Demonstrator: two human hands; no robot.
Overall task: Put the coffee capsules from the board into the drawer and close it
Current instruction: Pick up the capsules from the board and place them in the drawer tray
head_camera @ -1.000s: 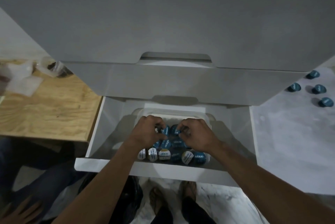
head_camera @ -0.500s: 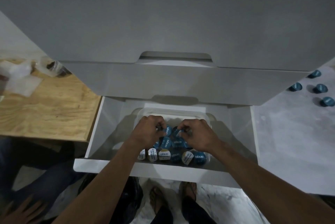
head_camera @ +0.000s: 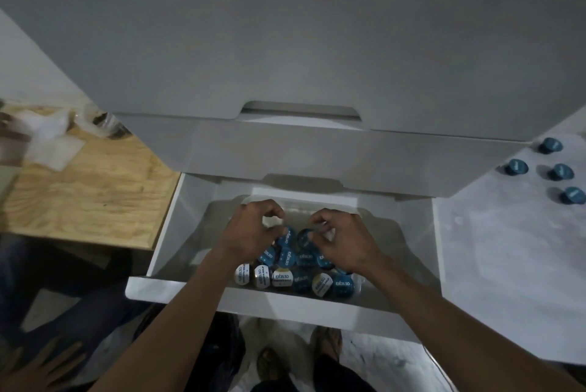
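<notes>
Head view shows your left hand (head_camera: 250, 230) and right hand (head_camera: 344, 241) loosely curled, releasing blue foil-topped coffee capsules (head_camera: 287, 260) into the open white drawer (head_camera: 196, 291); next, fetch four blue capsules (head_camera: 551, 171) remaining outside.

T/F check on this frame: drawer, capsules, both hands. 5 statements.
1. The drawer is shut. False: it is pulled open.
2. Both hands, left and right, are inside the drawer. True.
3. Capsules lie in the drawer. True.
4. No capsules are left outside the drawer. False: four capsules sit on the white surface at right.
5. The capsules in the drawer are red. False: they are mostly blue, a few with white and gold lids.
</notes>
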